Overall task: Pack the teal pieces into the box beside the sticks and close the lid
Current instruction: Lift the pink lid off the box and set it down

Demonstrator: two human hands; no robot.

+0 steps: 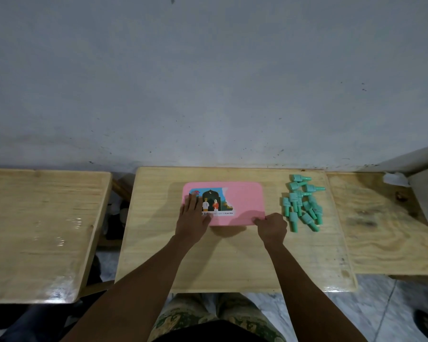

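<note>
A pink box [245, 202] with a picture sticker on its lid lies shut in the middle of the small wooden table [227, 262]. My left hand [193, 218] rests flat on the lid's left part, fingers spread. My right hand [272, 227] pinches the lid's front right corner with curled fingers. Several teal pieces [303, 204], shaped like small caps with narrow stems, lie in a loose pile to the right of the box. The sticks are not visible.
A second wooden table [40, 233] stands to the left across a gap. A plywood board [386, 230] adjoins on the right, with a grey-white object [425, 198] at its far end. A grey wall rises behind.
</note>
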